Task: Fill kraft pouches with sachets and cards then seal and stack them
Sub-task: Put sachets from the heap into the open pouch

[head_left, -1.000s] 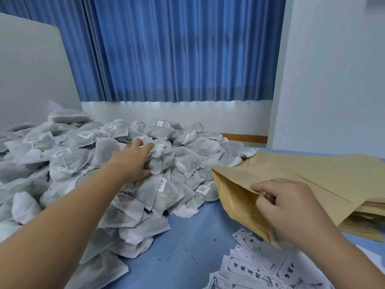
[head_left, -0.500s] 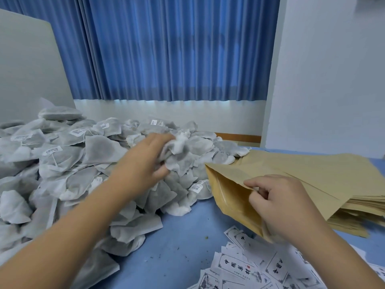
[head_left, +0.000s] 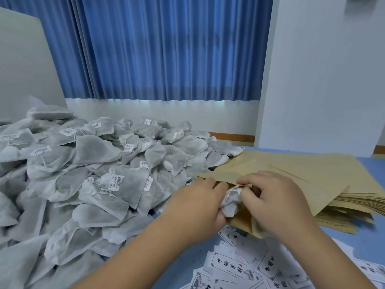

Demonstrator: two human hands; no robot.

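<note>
Head view looks down on my two hands meeting at the near right of the blue-topped bench (head_left: 183, 259). My left hand (head_left: 200, 207) is curled round a crumpled white fabric sachet (head_left: 231, 202), bunched into a soft wad with grey filling showing faintly through the cloth. The sachet sits right at the mouth of a flat tan kraft pouch (head_left: 239, 223), between my two hands. My right hand (head_left: 277, 203) has its fingers bent, pinching the pouch's edge at the mouth, and its fingertips touch the sachet too. How far the sachet is inside I cannot tell, as my fingers hide the opening. The kraft pouch is matte brown paper, creased near my grip, and it lies against a fanned stack of kraft pouches (head_left: 316, 176) of the same colour to the right. To the left and far side spreads a big pile of sachets (head_left: 93, 174), grey-white and pillow-shaped, with strings and small barcode labels. Near me, below my wrists, lie scattered white cards (head_left: 229, 268) printed with black characters. A pleated blue curtain (head_left: 166, 49) hangs beyond, with a white wall (head_left: 323, 69) at the right.
</note>
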